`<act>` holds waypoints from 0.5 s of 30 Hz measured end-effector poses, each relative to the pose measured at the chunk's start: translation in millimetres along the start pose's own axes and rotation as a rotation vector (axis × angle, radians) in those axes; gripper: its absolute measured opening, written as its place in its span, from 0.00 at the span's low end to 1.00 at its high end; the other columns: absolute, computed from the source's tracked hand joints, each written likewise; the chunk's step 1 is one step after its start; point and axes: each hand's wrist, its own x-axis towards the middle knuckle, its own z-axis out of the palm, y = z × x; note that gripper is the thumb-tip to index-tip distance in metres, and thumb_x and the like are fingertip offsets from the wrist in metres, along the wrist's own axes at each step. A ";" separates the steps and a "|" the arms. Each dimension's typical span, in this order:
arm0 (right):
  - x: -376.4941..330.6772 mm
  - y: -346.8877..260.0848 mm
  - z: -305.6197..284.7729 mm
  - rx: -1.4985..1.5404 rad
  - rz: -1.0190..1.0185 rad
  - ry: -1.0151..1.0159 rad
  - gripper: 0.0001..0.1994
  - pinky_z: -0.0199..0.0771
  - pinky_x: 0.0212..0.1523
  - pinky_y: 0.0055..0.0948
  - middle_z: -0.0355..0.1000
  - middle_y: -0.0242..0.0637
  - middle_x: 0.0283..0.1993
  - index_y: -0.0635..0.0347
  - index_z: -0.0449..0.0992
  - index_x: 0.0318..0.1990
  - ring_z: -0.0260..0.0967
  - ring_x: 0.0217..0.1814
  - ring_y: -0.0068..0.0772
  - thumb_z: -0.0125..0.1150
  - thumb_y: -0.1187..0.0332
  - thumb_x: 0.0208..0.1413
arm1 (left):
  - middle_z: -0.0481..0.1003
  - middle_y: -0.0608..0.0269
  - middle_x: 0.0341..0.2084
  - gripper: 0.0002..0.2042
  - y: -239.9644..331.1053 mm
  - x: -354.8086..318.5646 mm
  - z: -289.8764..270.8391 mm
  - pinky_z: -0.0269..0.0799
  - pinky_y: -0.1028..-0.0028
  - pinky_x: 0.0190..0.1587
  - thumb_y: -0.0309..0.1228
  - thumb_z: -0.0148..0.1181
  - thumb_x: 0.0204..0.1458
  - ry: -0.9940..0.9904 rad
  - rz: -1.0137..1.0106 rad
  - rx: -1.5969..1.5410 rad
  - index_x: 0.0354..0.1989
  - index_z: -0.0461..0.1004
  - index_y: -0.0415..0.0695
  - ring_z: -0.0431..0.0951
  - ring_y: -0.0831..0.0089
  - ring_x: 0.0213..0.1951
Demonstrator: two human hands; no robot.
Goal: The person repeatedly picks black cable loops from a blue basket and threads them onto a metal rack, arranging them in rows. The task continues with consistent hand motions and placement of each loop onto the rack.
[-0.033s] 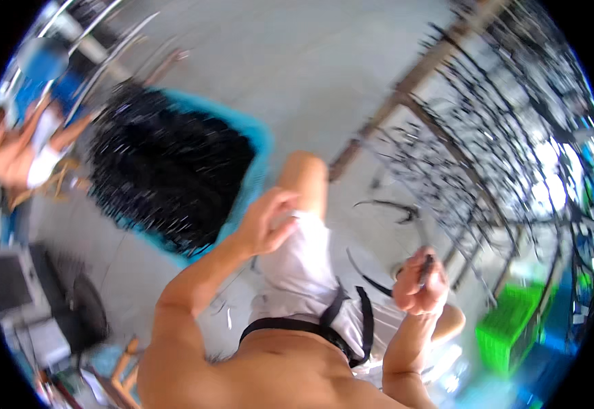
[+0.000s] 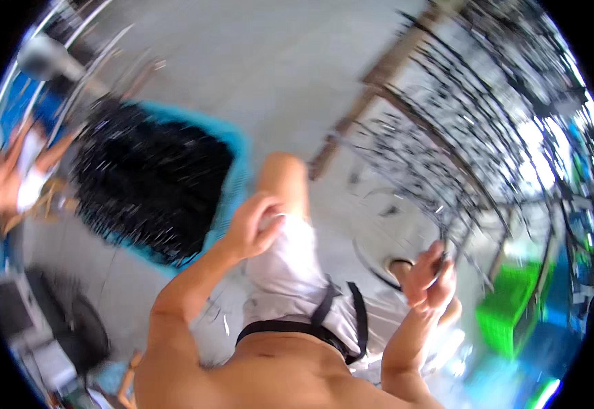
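Note:
My left hand (image 2: pixel 253 225) hovers at or rests on my left thigh, in pale shorts (image 2: pixel 280 262). Its fingers are loosely curled, with a gap to the thumb and nothing visible between them. On the right, my right hand (image 2: pixel 432 278) is closed around a small dark object (image 2: pixel 439 263), blurred and mostly covered by the fingers. A thin, dark curved strip (image 2: pixel 372 269) reaches toward that hand from the left; whether it is held cannot be made out. Left of my knee stands a turquoise basket (image 2: pixel 239 163) heaped with black, glossy strip-like pieces (image 2: pixel 154 177).
A brown-framed rack (image 2: pixel 413 102) with many dark, thin pieces stands at the right. Beyond my right hand is a green crate (image 2: pixel 508 307). A black fan-like object (image 2: pixel 89 317) stands lower left. Another person (image 2: pixel 14 170) sits at the far left. Scraps lie on the floor (image 2: pixel 297 68).
The view has shifted, so basket and rack appear further left. My right hand has moved slightly right and away from my body, still closed. My left hand stays by the thigh.

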 end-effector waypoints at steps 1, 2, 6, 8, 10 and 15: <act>-8.5 -21.0 -2.9 0.098 -0.110 -0.036 0.10 0.60 0.16 0.27 0.65 0.37 0.30 0.59 0.65 0.40 0.59 0.20 0.27 0.50 0.62 0.61 | 0.72 0.60 0.27 0.11 -1.7 4.8 18.6 0.68 0.74 0.31 0.25 0.56 0.50 -0.041 -0.016 -0.018 0.41 0.71 0.36 0.71 0.73 0.27; -11.3 -37.7 -3.4 0.099 -0.229 -0.011 0.10 0.59 0.18 0.25 0.65 0.36 0.32 0.58 0.65 0.40 0.58 0.22 0.25 0.49 0.62 0.62 | 0.72 0.60 0.25 0.09 4.7 12.1 39.9 0.69 0.75 0.30 0.25 0.57 0.51 -0.087 -0.018 -0.076 0.39 0.71 0.37 0.72 0.72 0.26; 8.4 -69.3 -23.2 0.054 -0.371 0.274 0.08 0.58 0.24 0.20 0.67 0.33 0.36 0.55 0.66 0.39 0.57 0.24 0.23 0.47 0.63 0.62 | 0.74 0.58 0.28 0.08 39.7 35.1 127.8 0.71 0.78 0.32 0.24 0.56 0.53 -0.288 -0.057 -0.337 0.40 0.72 0.38 0.76 0.75 0.28; 33.9 -65.0 -37.3 -0.079 -0.312 0.378 0.07 0.62 0.25 0.23 0.69 0.34 0.34 0.57 0.67 0.38 0.60 0.25 0.24 0.47 0.64 0.61 | 0.75 0.57 0.30 0.09 53.8 42.9 162.4 0.72 0.77 0.31 0.24 0.57 0.52 -0.292 -0.031 -0.324 0.42 0.71 0.38 0.76 0.74 0.28; 57.8 -52.7 -56.1 -0.194 -0.247 0.458 0.07 0.66 0.27 0.26 0.69 0.35 0.31 0.58 0.67 0.37 0.64 0.27 0.26 0.48 0.65 0.61 | 0.75 0.55 0.32 0.11 66.9 44.7 188.4 0.73 0.75 0.30 0.24 0.57 0.52 -0.293 -0.042 -0.318 0.44 0.71 0.38 0.76 0.73 0.27; 81.9 -21.1 -105.4 -0.315 -0.107 0.627 0.09 0.71 0.28 0.27 0.70 0.36 0.30 0.60 0.66 0.37 0.68 0.27 0.28 0.53 0.64 0.59 | 0.75 0.52 0.29 0.12 75.6 54.0 225.4 0.74 0.72 0.28 0.25 0.60 0.50 -0.234 -0.035 -0.150 0.42 0.71 0.38 0.77 0.64 0.27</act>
